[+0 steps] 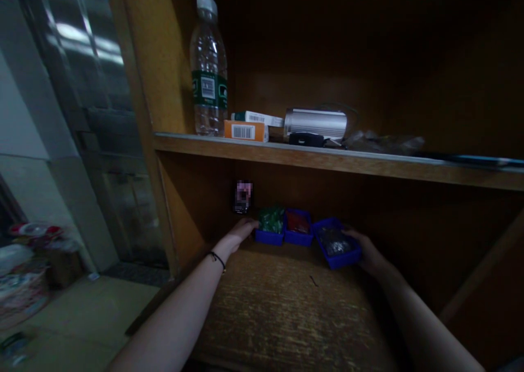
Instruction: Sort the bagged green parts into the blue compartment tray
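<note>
Under the wooden shelf (327,158), left hand (241,231) and right hand (363,251) reach forward, fingers pressed together against blue trays (339,261).

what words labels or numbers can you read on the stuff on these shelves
No word, brand or number can be read here; each marking below is too small or blurred to quote.
Green label on the water bottle: white patch of print, unreadable.
Orange box: barcode, digits too small.
White and green pack: barcode, digits too blurred.
</note>
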A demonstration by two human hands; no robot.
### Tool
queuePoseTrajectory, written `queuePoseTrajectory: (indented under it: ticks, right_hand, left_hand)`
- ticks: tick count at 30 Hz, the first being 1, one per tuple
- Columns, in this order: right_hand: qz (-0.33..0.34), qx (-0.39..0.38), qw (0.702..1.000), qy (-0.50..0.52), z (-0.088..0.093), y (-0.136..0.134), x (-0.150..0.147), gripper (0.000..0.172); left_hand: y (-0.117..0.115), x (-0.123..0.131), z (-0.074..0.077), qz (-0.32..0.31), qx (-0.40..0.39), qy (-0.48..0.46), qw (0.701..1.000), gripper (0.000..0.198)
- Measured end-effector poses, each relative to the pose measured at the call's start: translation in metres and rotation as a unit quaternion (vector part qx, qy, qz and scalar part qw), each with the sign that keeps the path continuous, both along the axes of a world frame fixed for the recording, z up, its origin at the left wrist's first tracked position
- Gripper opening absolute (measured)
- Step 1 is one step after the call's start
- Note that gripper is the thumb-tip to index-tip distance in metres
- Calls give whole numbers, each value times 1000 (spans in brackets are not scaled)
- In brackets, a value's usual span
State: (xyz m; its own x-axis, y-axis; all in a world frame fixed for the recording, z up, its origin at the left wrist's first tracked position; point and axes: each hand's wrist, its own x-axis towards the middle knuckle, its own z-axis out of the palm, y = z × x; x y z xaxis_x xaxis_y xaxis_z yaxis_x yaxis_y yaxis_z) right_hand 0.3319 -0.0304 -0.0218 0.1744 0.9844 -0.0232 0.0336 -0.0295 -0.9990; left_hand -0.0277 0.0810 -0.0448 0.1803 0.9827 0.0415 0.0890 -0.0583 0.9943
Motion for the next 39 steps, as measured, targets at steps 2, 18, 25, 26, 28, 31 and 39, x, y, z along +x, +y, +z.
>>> queuePoseTrajectory:
  ticks: [2,18,25,26,28,31,39]
  right_hand:
    - [-14,4,1000,13,-2,1,1,64]
    - [18,-17,993,116,-9,0,7,56]
    - [23,-8,992,121,-9,-1,7,52]
    - [23,-6,992,122,-9,-1,6,52]
    - [21,-5,992,125,-9,-1,6,52]
    - [11,-10,992,122,-8,-1,8,53]
    - [0,7,985,175,16,-14,15,64]
  left_hand:
    - [-3,0,3,-3,-7,-18,1000,16]
    - [-8,-16,13,22,-138,-196,971,20]
    - [-9,-18,16,-10,-158,-239,958,23]
    - [-9,-18,16,-12,-162,-240,957,23]
    - [-10,-18,17,-13,-175,-238,955,21]
    - [-12,-17,17,-11,-194,-233,953,17]
    - [-10,-14,15,15,-210,-221,952,15]
